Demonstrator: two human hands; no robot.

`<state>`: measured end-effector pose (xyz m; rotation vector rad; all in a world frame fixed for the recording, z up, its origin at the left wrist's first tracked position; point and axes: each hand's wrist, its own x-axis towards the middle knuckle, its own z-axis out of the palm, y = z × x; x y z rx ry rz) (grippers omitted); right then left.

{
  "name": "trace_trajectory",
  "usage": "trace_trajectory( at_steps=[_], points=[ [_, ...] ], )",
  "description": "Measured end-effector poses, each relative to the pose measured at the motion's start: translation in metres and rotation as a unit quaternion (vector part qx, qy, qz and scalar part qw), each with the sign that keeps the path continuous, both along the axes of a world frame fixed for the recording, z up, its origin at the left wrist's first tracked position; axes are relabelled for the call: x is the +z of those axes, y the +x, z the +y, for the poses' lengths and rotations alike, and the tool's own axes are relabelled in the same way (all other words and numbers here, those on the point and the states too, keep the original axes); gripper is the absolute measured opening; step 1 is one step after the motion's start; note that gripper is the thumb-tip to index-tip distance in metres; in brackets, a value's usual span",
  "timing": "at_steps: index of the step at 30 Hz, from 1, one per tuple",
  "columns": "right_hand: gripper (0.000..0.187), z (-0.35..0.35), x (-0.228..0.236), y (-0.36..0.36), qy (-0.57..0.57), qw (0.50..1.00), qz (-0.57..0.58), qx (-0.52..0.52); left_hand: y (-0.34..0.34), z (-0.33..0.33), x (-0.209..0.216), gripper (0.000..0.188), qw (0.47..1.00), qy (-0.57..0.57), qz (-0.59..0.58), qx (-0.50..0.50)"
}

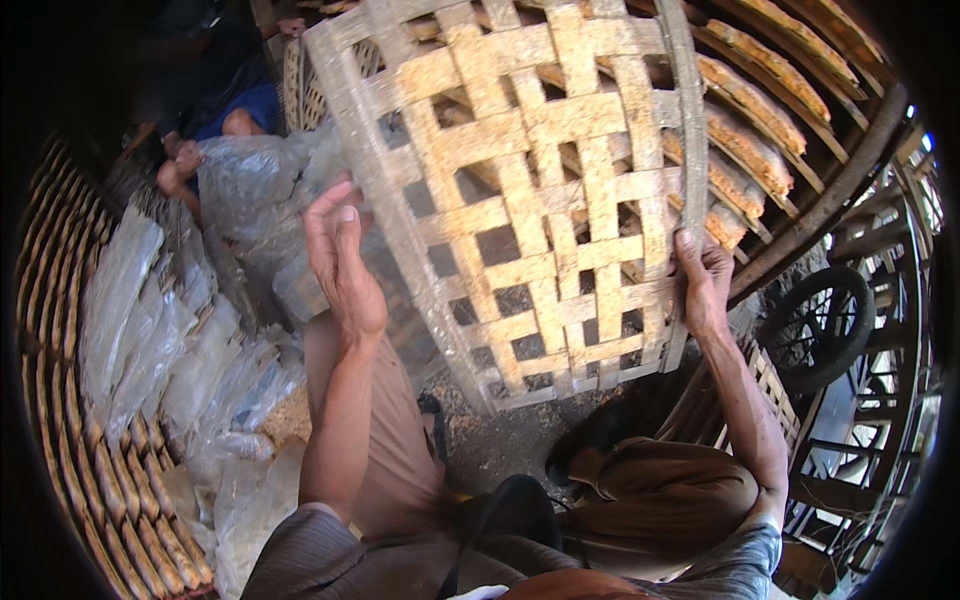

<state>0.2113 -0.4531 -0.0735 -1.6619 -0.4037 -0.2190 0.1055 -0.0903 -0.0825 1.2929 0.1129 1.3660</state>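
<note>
A woven bamboo tray (545, 160) with wide square gaps and slat rims is held up tilted in front of me. My right hand (703, 275) is closed on its right rim, with the thumb on the near face. Beside the left rim is my left hand (345, 260), its fingers stretched out and curving slightly. It looks open and apart from the rim, though whether a fingertip touches cannot be made out. Pale crumbs cling to the weave.
Clear plastic bags (145, 310) with pale contents pile up at the left, beside stacked trays (115, 480). Racks with orange-brown slabs (745, 150) rise at the far right, near a wheel (822, 325). Another person's hand (180, 165) is at the far left.
</note>
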Motion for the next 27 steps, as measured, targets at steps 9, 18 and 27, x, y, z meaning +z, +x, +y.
trace_trajectory(
  at_steps=[9, 18, 27],
  points=[
    [0.039, 0.0, 0.026, -0.004, -0.035, 0.999, 0.011, 0.016, -0.03, -0.021, 0.003, 0.049, 0.953, -0.175, 0.111, -0.218],
    [0.049, 0.001, 0.104, -0.009, -0.139, 0.934, -0.309, -0.114, -0.041, -0.033, 0.001, 0.045, 0.958, -0.103, 0.126, -0.234],
    [0.053, -0.01, 0.133, -0.006, -0.378, 0.753, -0.482, -0.239, -0.048, -0.027, -0.01, 0.046, 0.95, -0.036, 0.145, -0.275]
  ],
)
